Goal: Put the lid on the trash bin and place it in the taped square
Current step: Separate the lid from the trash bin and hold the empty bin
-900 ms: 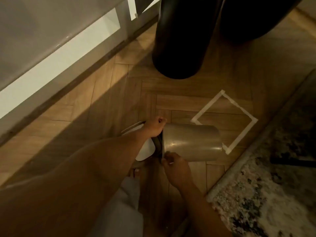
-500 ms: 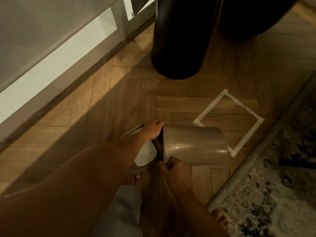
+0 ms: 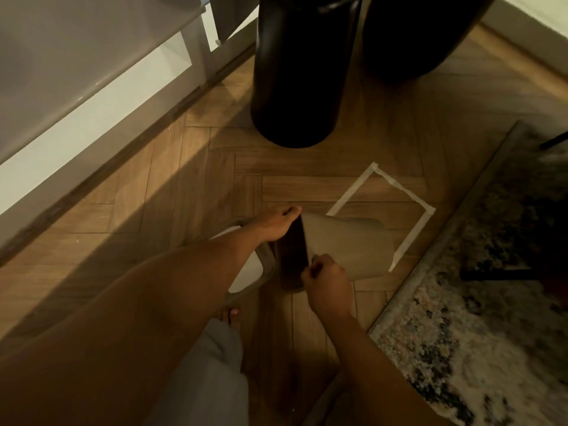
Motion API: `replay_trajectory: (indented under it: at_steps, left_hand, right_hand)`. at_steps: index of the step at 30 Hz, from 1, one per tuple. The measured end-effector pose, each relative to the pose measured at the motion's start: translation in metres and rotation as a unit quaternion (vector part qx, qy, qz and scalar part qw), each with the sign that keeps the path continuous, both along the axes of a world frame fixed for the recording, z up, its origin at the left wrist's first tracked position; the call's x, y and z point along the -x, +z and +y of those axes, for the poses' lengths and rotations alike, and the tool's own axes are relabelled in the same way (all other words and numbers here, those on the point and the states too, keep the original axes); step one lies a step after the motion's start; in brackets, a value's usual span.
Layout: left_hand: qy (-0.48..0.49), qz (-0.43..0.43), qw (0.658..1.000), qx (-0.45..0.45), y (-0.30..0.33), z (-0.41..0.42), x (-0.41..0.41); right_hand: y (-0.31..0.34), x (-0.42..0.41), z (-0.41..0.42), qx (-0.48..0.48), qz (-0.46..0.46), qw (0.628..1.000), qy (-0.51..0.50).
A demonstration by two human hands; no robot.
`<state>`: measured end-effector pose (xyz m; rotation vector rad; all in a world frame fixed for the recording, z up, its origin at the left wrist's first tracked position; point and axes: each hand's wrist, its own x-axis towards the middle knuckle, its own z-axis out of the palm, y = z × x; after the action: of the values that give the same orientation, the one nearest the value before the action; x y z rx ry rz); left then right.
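Evidently the trash bin [image 3: 347, 249] lay tipped on its side across the near corner of the taped square [image 3: 427, 209], left hand [image 3: 275, 224] and right hand [image 3: 327, 278] both clamped on its open rim (lid [image 3: 246, 272] behind, unfitted), presumably to stand it up

Dim warm light, diagonal shadow band across floor [image 3: 190, 167], soft focus, wide-angle edge bending

The trash bin [image 3: 347, 247] looks like smooth, matt beige plastic or metal, and its lid [image 3: 246, 272] at nine o'clock shows a smooth white panel. The floor [image 3: 172, 192] is satin herringbone wood; the taped square [image 3: 412, 238] is matt paper-like tape. At four o'clock the rug [image 3: 479, 318] looks woven and rough, and at twelve the dark cylinder [image 3: 295, 72] is glossy.
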<state>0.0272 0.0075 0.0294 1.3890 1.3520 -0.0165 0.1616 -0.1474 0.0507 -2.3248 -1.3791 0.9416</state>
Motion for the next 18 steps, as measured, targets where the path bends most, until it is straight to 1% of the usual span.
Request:
replay_trajectory:
  at_steps: [5, 8, 11, 12, 14, 16, 18]
  left_hand:
    - [0.023, -0.026, 0.999, -0.003, 0.025, -0.003, -0.012]
    - [0.01, -0.037, 0.999, -0.014, 0.038, -0.008, -0.012]
    - [-0.009, -0.024, 0.999, -0.02, 0.051, -0.017, -0.011]
    - [-0.015, -0.022, 0.999, -0.019, 0.057, -0.02, -0.01]
    - [-0.028, -0.048, 0.998, -0.016, 0.069, -0.027, -0.004]
    - [-0.055, -0.067, 0.996, -0.019, 0.078, -0.032, 0.004]
    - [-0.074, -0.067, 0.994, -0.035, 0.09, -0.04, 0.01]
  right_hand:
    - [0.032, -0.028, 0.009, -0.046, -0.024, 0.999, -0.016]
    - [0.051, -0.046, 0.01, -0.063, -0.037, 0.997, -0.027]
    - [0.069, -0.064, 0.007, -0.065, -0.038, 0.996, -0.043]
    - [0.074, -0.069, 0.005, -0.064, -0.028, 0.996, -0.048]
    - [0.084, -0.077, -0.001, -0.063, 0.002, 0.996, -0.064]
    - [0.093, -0.086, -0.005, -0.067, 0.056, 0.991, -0.101]
    - [0.106, -0.095, -0.01, -0.082, 0.118, 0.979, -0.143]
